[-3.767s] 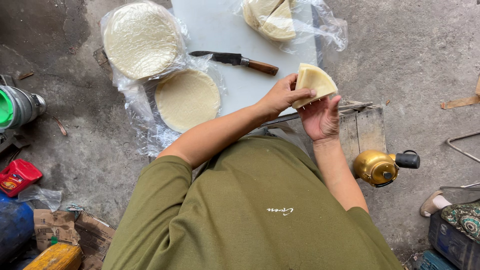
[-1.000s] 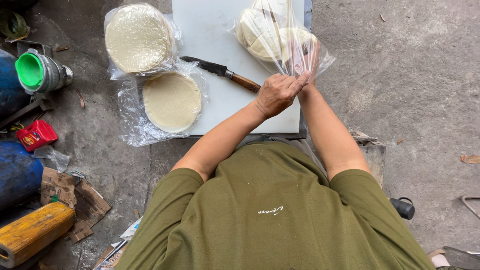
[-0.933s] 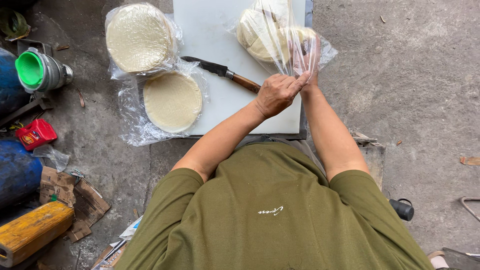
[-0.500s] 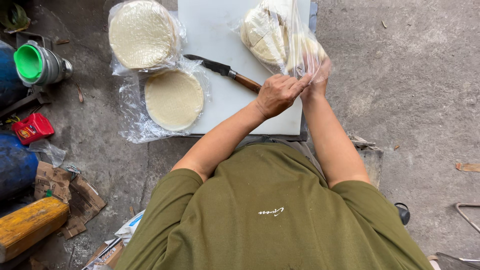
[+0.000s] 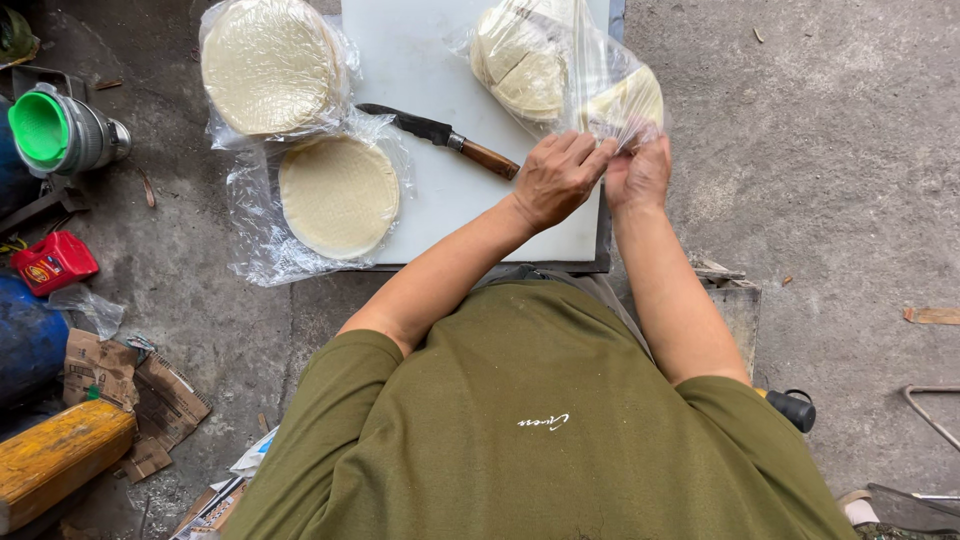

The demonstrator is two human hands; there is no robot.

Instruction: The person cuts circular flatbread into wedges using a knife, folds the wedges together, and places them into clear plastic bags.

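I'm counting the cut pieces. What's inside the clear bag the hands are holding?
The clear bag holds pale cut wedges, stacked. Both the left hand and right hand pinch its mouth; lower layers are covered.

only one view is given, taken from a camera worn on the person's head and aimed almost straight down. the olive shirt [image 5: 540,420] and both forearms are seen close up in the lower half, while the left hand [image 5: 556,178] and right hand [image 5: 638,172] are reached out at mid-frame. the white board [image 5: 430,180] is met at the top edge, the concrete floor [image 5: 840,180] is taken in on both sides, and nothing is shared with a second view
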